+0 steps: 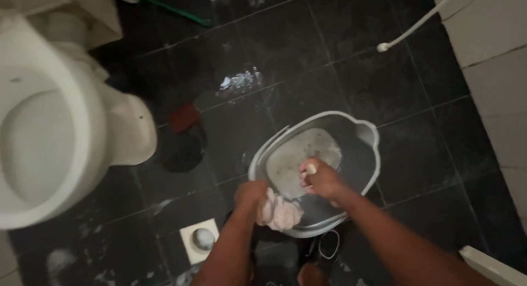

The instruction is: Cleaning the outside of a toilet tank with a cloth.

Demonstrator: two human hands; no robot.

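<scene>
A grey plastic bucket point(366, 133) stands on the dark tiled floor, with murky water in its bottom. Both my hands reach over its near rim. My left hand point(250, 193) grips one end of a pale pink cloth point(281, 213) that hangs bunched at the bucket's near edge. My right hand point(321, 179) is closed just above the water, with a small pale object showing between its fingers; it also touches the cloth's other end. What the small object is I cannot tell.
A white toilet point(49, 132) fills the left side. A red and black item point(184, 135) lies beside it. A square floor drain point(200, 239) sits near my left arm. A white hose point(417, 22) hangs at top right by a pale tiled wall point(494, 71).
</scene>
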